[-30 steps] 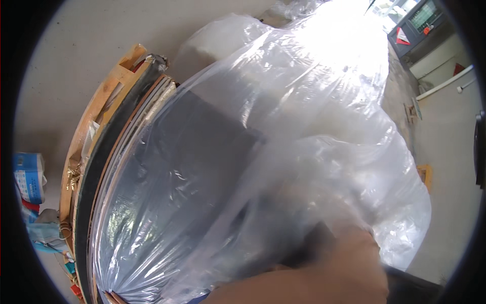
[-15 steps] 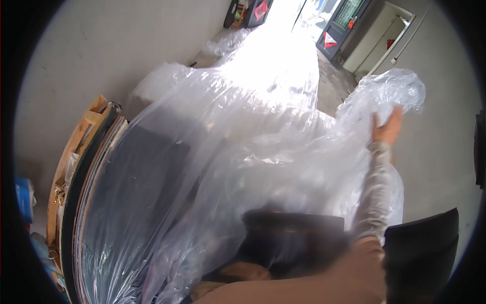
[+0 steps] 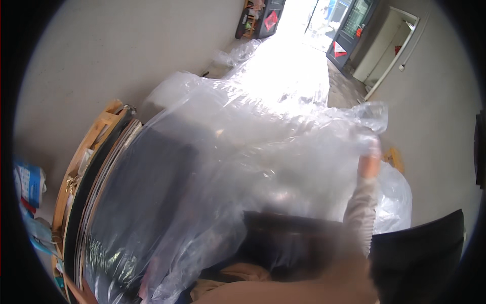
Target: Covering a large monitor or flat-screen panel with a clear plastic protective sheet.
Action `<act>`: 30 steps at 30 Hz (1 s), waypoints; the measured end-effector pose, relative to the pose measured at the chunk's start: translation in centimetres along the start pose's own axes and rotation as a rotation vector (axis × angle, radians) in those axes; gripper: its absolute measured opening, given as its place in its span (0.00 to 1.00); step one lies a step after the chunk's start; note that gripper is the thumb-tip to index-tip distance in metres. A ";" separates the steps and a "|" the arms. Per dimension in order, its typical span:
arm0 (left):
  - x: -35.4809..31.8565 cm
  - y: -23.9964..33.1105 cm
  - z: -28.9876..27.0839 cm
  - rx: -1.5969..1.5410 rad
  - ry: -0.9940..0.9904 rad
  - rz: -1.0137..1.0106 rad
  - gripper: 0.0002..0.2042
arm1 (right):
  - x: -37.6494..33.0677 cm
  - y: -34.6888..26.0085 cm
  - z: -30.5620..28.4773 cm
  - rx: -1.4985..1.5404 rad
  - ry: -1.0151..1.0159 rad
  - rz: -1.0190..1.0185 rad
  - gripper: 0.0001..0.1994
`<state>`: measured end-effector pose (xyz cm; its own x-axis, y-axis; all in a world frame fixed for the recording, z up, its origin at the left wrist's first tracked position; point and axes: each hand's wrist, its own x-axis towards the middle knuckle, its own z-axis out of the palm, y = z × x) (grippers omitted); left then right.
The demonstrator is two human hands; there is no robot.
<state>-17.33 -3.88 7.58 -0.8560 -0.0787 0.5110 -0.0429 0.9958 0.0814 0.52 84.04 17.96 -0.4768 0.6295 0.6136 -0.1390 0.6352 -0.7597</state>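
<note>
A large clear plastic sheet (image 3: 304, 152) lies draped over dark panels and spreads away from me. My right arm reaches forward, and my right hand (image 3: 371, 158) is at the sheet's right side, against its crumpled far edge. Blur and film hide the fingers, so their grip does not show. Low at the left, a skin-coloured shape (image 3: 78, 291) beside the panel edges looks like part of my left hand; its fingers cannot be made out. Under the sheet at left, a dark flat panel (image 3: 157, 177) shows through.
Upright boards (image 3: 96, 197) and a wooden frame (image 3: 83, 157) stand along the left wall. A black panel (image 3: 422, 248) stands at the lower right. Farther off are an open dark door (image 3: 349, 35) and a bright doorway. A blue-and-white package (image 3: 30, 185) sits far left.
My right hand has come down and slightly left. The raised clump of plastic at the right has sunk and shrunk. A skin-coloured shape has appeared at the lower left. The view has shifted slightly.
</note>
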 end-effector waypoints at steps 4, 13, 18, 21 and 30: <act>3.9 34.9 -6.1 -0.826 -0.443 0.228 0.28 | -4.8 -7.1 7.2 0.686 -0.305 0.092 0.21; -0.7 43.2 -1.1 -1.869 -0.544 -0.500 0.03 | -19.9 -12.2 21.1 -0.065 -0.690 -0.671 0.16; 0.8 36.6 -1.5 -1.787 -0.101 -0.480 0.04 | -24.0 -8.7 21.0 0.048 -1.698 -0.385 0.06; -1.4 30.8 -2.1 -1.603 0.025 -0.477 0.04 | -18.1 -11.3 20.8 0.440 -1.223 -0.149 0.06; -1.7 34.7 -11.2 -1.007 -0.146 0.263 0.20 | -8.2 -24.5 23.9 0.349 -0.681 -1.016 0.10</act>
<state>-11.59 30.24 19.16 -0.8328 0.2077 0.5132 0.5444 0.4760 0.6907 -12.88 52.58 26.40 -0.3552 -0.4918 0.7949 -0.8730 0.4786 -0.0940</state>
